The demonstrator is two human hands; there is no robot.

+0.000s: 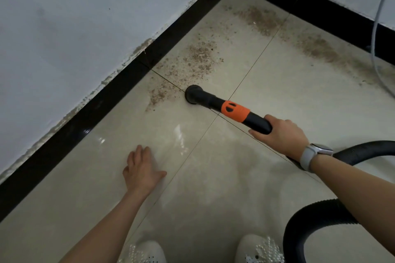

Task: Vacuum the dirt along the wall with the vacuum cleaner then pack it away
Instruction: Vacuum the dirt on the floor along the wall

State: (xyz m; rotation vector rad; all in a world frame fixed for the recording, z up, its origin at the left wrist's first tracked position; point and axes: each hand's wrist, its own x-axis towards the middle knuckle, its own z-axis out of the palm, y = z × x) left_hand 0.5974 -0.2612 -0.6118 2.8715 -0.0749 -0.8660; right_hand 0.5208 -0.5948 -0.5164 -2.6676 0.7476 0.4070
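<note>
Your right hand [282, 134] wraps the black vacuum wand [226, 108] behind its orange collar, angling the round nozzle [193, 94] onto the floor [277, 92] at the near end of the dirt [201, 57] beside the black skirting [106, 100]. Your left hand [141, 168] lies flat, fingers spread, holding nothing, likely bracing you. The hose [310, 215] loops behind, near your right shoe.

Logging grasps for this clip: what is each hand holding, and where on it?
The right hand grips the vacuum wand at its rear black end, behind the orange collar. The left hand holds nothing; it lies open against the floor.
</note>
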